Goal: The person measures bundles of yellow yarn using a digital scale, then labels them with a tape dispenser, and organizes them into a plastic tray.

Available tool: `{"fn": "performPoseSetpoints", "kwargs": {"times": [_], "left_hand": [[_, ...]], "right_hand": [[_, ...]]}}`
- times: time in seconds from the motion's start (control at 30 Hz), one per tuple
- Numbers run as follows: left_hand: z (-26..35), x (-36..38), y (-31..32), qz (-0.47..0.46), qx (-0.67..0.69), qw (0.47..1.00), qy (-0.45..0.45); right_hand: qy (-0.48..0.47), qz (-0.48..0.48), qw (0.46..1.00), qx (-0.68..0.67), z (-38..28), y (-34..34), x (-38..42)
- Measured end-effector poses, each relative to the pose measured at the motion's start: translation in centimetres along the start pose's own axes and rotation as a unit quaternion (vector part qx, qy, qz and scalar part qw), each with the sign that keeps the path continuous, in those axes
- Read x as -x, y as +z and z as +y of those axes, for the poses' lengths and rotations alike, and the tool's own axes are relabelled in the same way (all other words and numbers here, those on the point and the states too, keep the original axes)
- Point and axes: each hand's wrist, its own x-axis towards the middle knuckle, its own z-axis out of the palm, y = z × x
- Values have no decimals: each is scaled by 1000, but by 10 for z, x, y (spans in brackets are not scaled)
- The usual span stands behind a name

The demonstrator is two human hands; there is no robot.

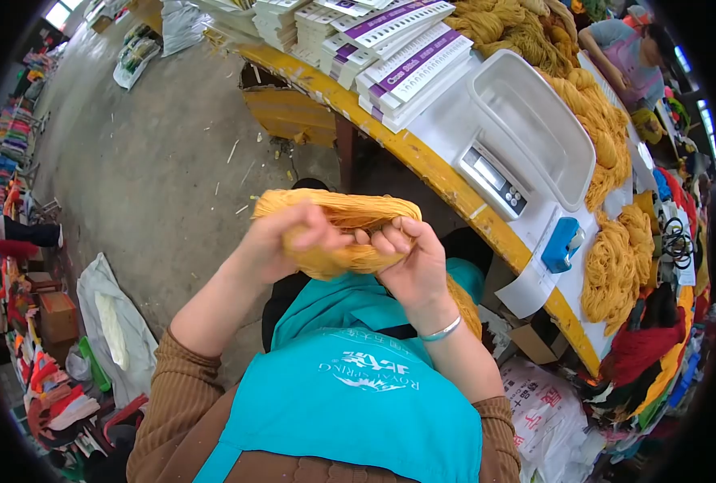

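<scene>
A skein of yellow-orange thread (pixel 338 203) is stretched into a loop in front of my lap, above my teal apron (pixel 358 402). My left hand (pixel 277 241) is closed around its left end, with the fingers a little blurred. At the right end, my right hand (pixel 417 262) has its fingers curled inside the loop and grips the strands. More yellow thread (pixel 464 310) lies by my right wrist, partly hidden behind it.
To the right is a yellow-edged table (pixel 422 149) with stacks of printed cards (pixel 414 64), a digital scale (pixel 491 179), a plastic tray (pixel 479 92), a blue tape dispenser (pixel 563 245) and yellow skeins (pixel 616 258). Another person (pixel 628 60) is beyond it. A white sack (pixel 116 330) lies at left.
</scene>
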Motion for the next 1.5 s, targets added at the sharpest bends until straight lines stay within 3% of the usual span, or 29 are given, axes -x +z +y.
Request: {"fn": "performPoseSetpoints", "kwargs": {"times": [0.03,0.1,0.17,0.23,0.27,0.4,0.47,0.5,0.57,0.6,0.7,0.77,0.8,0.83,0.87,0.9,0.93,0.97,1.0,1.03,1.07,1.13,1.17,1.2,1.27,1.37,1.4,1.43,1.5], "left_hand": [[7,5,-9,-53,93,994,14],[29,22,-22,-29,126,989,72],[55,44,-44,2,173,972,158],[85,78,-75,37,197,951,237],[99,99,-95,52,195,941,272],[125,210,-203,226,176,868,405],[122,267,-255,372,155,795,453],[117,297,-283,372,157,792,457],[101,340,-324,510,133,712,465],[90,346,-329,510,135,710,467],[74,343,-334,623,129,624,454],[73,334,-326,643,113,611,448],[71,327,-319,663,99,597,440],[73,317,-310,661,103,598,442],[78,308,-301,668,88,586,450],[82,298,-284,676,74,573,457],[91,281,-256,693,60,549,463],[98,274,-240,690,65,550,465],[102,276,-227,601,65,624,495],[105,280,-222,504,62,687,519],[110,288,-232,388,82,749,531],[117,296,-232,257,157,791,533],[119,303,-243,206,178,801,533],[119,305,-246,210,178,796,538],[125,308,-250,251,224,781,527],[112,322,-296,318,259,760,504],[108,319,-297,390,274,725,497],[103,318,-300,390,273,724,498],[88,317,-304,496,305,652,486]], "right_hand": [[0,0,1000,1,-3,-2,-1],[64,-82,995,1,-13,-9,-2],[61,-78,994,52,-16,4,-5],[89,-143,979,118,-22,20,-10],[82,-110,974,177,-24,37,-9],[35,-146,960,237,-51,77,-24],[-28,-140,956,258,-70,109,-32],[-32,-166,950,262,-81,125,-36],[-77,-213,914,337,-92,167,-40],[-103,-208,900,369,-88,190,-39],[-233,-245,836,432,-76,248,-46],[128,-440,877,145,-98,278,-72],[310,-443,839,61,-109,293,-85],[92,-456,878,112,-99,303,-78],[-197,-366,867,275,-89,313,-71],[-377,-193,820,386,-78,323,-64],[-26,-292,931,217,-101,320,-79],[-64,-291,909,292,-92,319,-83],[-169,-228,878,385,-65,312,-75],[-193,-189,860,433,-48,300,-71],[-195,-150,849,467,-36,290,-69],[9,-350,892,287,-73,268,-91],[-40,-307,909,279,-67,259,-87],[-86,-266,922,270,-60,252,-83],[-32,-229,936,267,-73,231,-99],[-27,-302,945,122,-119,212,-114],[-65,-263,955,119,-130,208,-116],[-103,-223,962,115,-141,203,-119],[-197,-130,968,81,-171,189,-133]]}}
